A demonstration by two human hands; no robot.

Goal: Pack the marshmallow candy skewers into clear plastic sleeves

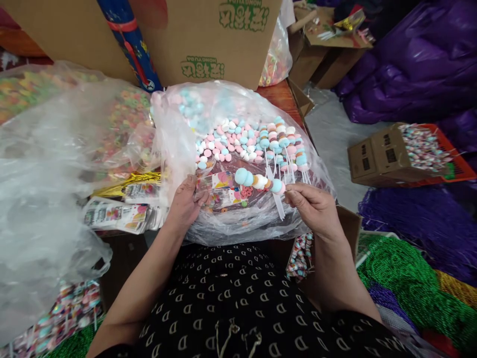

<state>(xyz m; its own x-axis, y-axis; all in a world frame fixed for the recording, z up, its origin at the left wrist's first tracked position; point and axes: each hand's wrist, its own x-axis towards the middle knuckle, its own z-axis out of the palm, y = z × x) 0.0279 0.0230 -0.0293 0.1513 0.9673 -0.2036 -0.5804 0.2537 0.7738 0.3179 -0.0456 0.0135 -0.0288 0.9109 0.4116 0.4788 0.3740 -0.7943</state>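
Note:
My right hand point(313, 205) is closed in a pinch on the end of a marshmallow candy skewer point(261, 181) with blue, white, pink and brown pieces. The skewer points left, above an open plastic bag. My left hand point(187, 201) is closed on the edge of a clear printed wrapper point(222, 180); its opening is hard to make out. A second printed wrapper point(225, 197) lies just below. Behind the hands are loose pink, white and blue candies point(231, 139). Finished-looking skewers point(281, 141) lie in a row at the right, their white sticks toward me.
Flat printed wrappers point(115, 215) and gold ties point(128, 183) lie left of my left hand. A large cardboard box point(167, 44) stands behind the plastic bag point(257, 231). On the right, a carton point(376, 161) holds many wrapped candies. Green tinsel point(413, 283) lies lower right.

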